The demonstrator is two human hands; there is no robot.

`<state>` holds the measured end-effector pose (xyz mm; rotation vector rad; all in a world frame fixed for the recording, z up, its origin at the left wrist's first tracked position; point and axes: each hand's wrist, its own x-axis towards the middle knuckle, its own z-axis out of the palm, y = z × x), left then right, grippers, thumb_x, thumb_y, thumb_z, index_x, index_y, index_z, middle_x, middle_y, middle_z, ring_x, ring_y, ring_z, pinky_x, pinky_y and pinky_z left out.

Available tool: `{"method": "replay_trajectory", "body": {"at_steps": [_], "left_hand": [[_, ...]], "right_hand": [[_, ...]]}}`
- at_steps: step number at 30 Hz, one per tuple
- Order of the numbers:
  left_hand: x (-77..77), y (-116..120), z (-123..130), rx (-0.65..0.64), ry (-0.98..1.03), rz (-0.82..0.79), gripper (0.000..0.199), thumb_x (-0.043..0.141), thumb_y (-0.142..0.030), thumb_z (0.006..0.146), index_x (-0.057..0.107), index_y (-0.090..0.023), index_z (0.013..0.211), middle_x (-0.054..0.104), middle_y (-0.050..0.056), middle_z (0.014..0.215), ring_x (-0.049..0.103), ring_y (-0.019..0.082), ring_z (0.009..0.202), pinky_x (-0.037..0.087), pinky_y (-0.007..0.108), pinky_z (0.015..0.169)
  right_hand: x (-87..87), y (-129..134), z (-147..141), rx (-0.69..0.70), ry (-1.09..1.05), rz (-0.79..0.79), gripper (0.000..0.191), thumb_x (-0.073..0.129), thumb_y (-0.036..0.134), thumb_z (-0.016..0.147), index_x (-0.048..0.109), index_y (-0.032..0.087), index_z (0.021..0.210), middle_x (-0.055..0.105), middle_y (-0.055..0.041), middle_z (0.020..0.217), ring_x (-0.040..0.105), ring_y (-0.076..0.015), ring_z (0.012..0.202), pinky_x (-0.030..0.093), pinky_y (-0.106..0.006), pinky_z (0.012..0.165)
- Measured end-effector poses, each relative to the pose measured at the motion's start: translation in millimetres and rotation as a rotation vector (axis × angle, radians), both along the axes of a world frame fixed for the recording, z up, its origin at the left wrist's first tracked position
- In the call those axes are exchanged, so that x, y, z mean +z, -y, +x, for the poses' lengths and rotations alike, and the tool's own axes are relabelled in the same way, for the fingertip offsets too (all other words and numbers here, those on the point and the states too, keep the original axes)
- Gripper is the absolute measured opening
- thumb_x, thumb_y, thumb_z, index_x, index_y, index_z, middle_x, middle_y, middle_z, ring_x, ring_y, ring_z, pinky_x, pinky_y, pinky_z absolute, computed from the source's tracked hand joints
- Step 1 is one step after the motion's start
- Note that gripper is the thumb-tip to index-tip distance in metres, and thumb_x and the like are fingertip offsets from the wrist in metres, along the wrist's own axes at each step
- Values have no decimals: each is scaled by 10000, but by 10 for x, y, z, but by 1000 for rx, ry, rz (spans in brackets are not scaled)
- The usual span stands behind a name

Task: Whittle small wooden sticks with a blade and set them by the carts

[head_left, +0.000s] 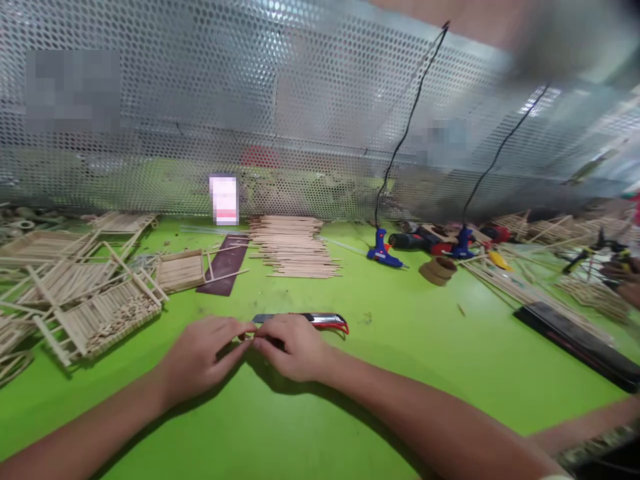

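Observation:
My left hand (213,350) and my right hand (293,347) meet fingertip to fingertip above the green table (240,427). Both are closed in a pinch. Whatever lies between the fingertips is too small and too covered to name. Just beyond my right hand lies a utility knife (323,320) with a silver body and red trim, its blade pointing left and partly hidden by the hand. Farther back, a row of thin wooden sticks (295,247) is laid side by side. A dark brown strip (225,267), perhaps sandpaper, sits left of the sticks.
Stick-built wooden pieces (105,313) crowd the left side. A blue glue gun (385,250) with a hanging cord stands at the back right, near a tape roll (439,270). A long black case (575,343) lies at right, with another person's hand (627,290) beyond. Perforated metal (300,120) closes the back.

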<state>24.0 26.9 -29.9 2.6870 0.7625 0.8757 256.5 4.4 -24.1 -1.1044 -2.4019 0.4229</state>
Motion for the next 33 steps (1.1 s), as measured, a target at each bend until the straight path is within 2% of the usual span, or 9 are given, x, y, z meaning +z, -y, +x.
{"method": "replay_trajectory", "body": {"at_steps": [4, 8, 10, 18, 23, 26, 29, 33], "left_hand": [[36, 3, -4, -17, 30, 64, 300, 443, -341, 1113, 706, -196, 1116, 780, 31, 939, 712, 161, 801, 512, 280, 729], [21, -11, -11, 50, 22, 34, 303, 468, -378, 1107, 704, -188, 1087, 773, 24, 914, 704, 161, 785, 504, 283, 718], [1, -25, -27, 38, 19, 32, 289, 472, -362, 1106, 706, -195, 1081, 772, 16, 907, 699, 157, 781, 499, 281, 715], [-7, -26, -36, -43, 25, 121, 243, 555, -284, 1061, 673, -189, 1251, 771, 17, 882, 681, 151, 744, 489, 279, 680], [-7, -17, -11, -40, 16, 181, 235, 587, -306, 1050, 688, -189, 1227, 775, 24, 888, 698, 162, 770, 507, 294, 699], [-23, -13, -17, -28, -4, 177, 251, 555, -304, 1062, 697, -187, 1232, 780, 32, 887, 702, 163, 764, 516, 297, 697], [-48, -19, -30, -11, -25, 149, 278, 533, -314, 1063, 709, -193, 1240, 783, 39, 885, 707, 162, 757, 534, 291, 688], [-67, -48, -49, 26, -11, 123, 302, 522, -339, 1056, 728, -189, 1220, 791, 42, 880, 719, 168, 756, 562, 286, 682]], "right_hand": [[11, 2, 8, -19, 9, -14, 229, 555, 308, 1028, 751, 190, 1021, 766, -36, 843, 684, -180, 747, 477, -291, 732], [25, -6, 19, 3, -1, -35, 224, 566, 309, 1019, 751, 183, 1019, 764, -40, 848, 682, -177, 740, 473, -289, 727], [30, -6, 20, 9, -1, -51, 212, 580, 308, 1009, 752, 184, 1018, 762, -38, 852, 679, -175, 743, 471, -286, 725], [44, -18, 12, -23, -34, -135, 168, 624, 303, 992, 747, 193, 960, 735, -15, 796, 638, -151, 699, 450, -255, 695], [48, -33, -5, 17, -61, -139, 217, 603, 290, 1006, 747, 190, 878, 721, -7, 770, 607, -141, 670, 420, -249, 655], [59, -28, -16, 16, -56, -128, 232, 571, 280, 1023, 755, 189, 916, 729, -11, 787, 606, -141, 673, 420, -253, 650], [122, -56, 3, -44, 8, -108, 247, 553, 314, 1039, 759, 187, 992, 749, -36, 852, 635, -159, 737, 441, -272, 686], [279, -181, 161, -231, 101, -114, 251, 559, 347, 1036, 747, 190, 985, 749, -62, 933, 643, -178, 793, 434, -290, 671]]}}
